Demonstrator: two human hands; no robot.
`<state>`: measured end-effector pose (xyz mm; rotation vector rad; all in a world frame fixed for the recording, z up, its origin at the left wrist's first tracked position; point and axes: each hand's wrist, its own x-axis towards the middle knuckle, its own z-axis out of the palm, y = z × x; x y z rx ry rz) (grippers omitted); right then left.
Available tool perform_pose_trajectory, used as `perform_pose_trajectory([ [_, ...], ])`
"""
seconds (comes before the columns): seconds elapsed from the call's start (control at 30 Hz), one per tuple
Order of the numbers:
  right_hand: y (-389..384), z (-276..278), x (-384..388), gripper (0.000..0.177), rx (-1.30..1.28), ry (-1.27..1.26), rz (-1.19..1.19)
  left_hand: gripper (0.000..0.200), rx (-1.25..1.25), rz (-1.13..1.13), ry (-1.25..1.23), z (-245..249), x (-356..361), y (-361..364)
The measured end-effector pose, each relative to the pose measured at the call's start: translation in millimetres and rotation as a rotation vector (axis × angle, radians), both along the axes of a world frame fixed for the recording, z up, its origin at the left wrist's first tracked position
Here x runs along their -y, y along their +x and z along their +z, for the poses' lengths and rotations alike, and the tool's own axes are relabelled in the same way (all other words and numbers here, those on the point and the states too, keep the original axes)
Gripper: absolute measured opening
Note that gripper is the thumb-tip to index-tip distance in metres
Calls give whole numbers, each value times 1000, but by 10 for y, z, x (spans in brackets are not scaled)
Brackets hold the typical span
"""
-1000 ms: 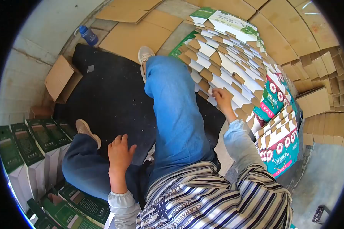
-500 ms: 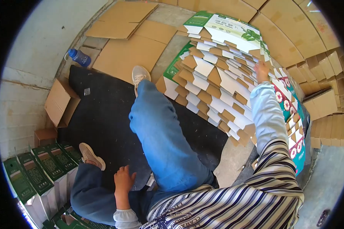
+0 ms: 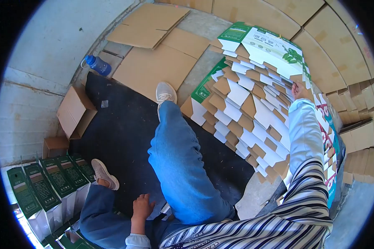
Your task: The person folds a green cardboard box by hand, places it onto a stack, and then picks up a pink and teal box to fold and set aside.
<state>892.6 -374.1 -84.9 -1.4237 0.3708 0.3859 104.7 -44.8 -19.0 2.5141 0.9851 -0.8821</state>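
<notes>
My right hand (image 3: 300, 90) reaches out to the right edge of a fanned pile of flattened cartons (image 3: 241, 93). Its fingers are bent in and closed on the edge of a flat carton near the top of the pile. Uppermost lies a green and white printed carton (image 3: 270, 45), its print facing up. My left hand (image 3: 142, 206) hangs over my lap beside my thigh, fingers loosely apart and holding nothing. More flat cartons with red and teal print (image 3: 330, 124) lie beyond my right forearm.
Green-topped boxes (image 3: 43, 182) stand in a row at the lower left. An open brown box (image 3: 77, 112), a blue bottle (image 3: 98, 65) and cardboard sheets (image 3: 153, 70) lie along the wall. Brown cartons (image 3: 336, 41) are stacked at the upper right. My feet rest around a black mat (image 3: 120, 133).
The view has shifted, so the surroundings appear farther right and lower. My right hand's fingers have curled in at the pile's edge. My left hand stays over my lap.
</notes>
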Motion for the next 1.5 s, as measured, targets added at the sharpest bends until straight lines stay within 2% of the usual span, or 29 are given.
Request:
perform_pose_trajectory([
  [0.13, -164, 9, -194, 18, 104, 181, -28, 44, 46, 18, 11, -14, -15, -27],
  [0.23, -548, 317, -615, 15, 127, 279, -86, 43, 71, 36, 9, -9, -15, -10],
  [0.33, -1023, 709, -986, 11, 357, 258, -1, 42, 86, 52, 18, 32, 15, -67],
  [0.57, -2029, 2213, -1931, 15, 837, 270, 311, 46, 210, 111, 92, 299, 24, -110],
  [0.67, -2401, 2769, -2175, 23, 949, 305, 375, 51, 465, 158, 207, 487, 39, -67],
  [0.77, -2681, 3096, -2389, 28, 1021, 360, 471, 54, 828, 298, 222, 953, -38, 127],
  [0.97, -3331, 3312, -2938, 33, 918, 506, 673, 60, 1231, 321, 637, 2037, -366, 136],
  [1.03, -3678, 3352, -3147, 35, 875, 494, 725, 66, 1204, 330, 773, 2373, -412, 27],
  [1.1, -3959, 3360, -3289, 36, 835, 468, 842, 71, 1080, 304, 781, 2550, -443, -87],
  [1.13, -4086, 3360, -3358, 36, 794, 464, 913, 73, 998, 283, 772, 2535, -465, -135],
  [1.17, -4198, 3368, -3429, 36, 788, 454, 994, 67, 964, 227, 746, 2514, -464, -174],
  [1.27, -4464, 3380, -3647, 35, 766, 444, 1210, 47, 945, 318, 277, 2340, -401, -324],
  [1.37, -4649, 3299, -3918, 34, 703, 457, 1356, 37, 1121, 324, 95, 2121, -392, -475],
  [1.47, -4725, 2999, -4235, 32, 635, 398, 1408, 37, 1053, 534, -311, 1888, -496, -598],
  [1.5, -4750, 2897, -4326, 32, 621, 365, 1410, 38, 1088, 600, -360, 1779, -537, -623],
])
